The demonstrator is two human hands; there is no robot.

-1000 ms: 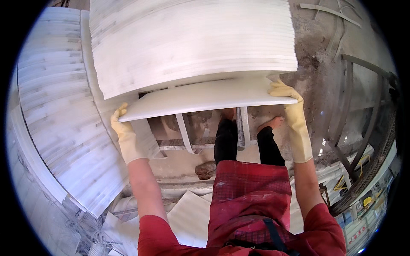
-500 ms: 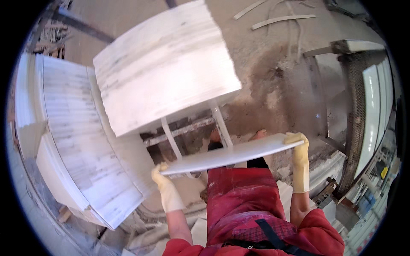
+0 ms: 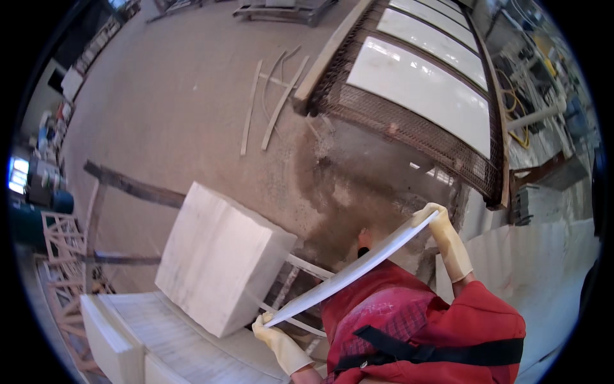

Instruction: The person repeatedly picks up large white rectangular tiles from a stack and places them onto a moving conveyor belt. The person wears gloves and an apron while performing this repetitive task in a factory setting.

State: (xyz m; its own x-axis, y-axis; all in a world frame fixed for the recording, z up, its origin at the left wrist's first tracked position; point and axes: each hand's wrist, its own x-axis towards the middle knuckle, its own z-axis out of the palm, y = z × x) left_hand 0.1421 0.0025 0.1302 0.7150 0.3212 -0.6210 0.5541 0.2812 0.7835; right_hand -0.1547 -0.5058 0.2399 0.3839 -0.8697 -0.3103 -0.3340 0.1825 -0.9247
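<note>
- Your left hand (image 3: 276, 334) and right hand (image 3: 446, 235) stay clamped on the white slab's (image 3: 355, 269) ends.
- Slab now clear of the stack (image 3: 220, 259), held edge-on across your body.
- You've turned towards the mesh rack (image 3: 409, 131): it's in transit.

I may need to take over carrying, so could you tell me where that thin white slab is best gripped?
Grip the thin white slab at its two short ends, one from each side, as the left hand and right hand do. It is long and flat, so end grips balance it.
</note>
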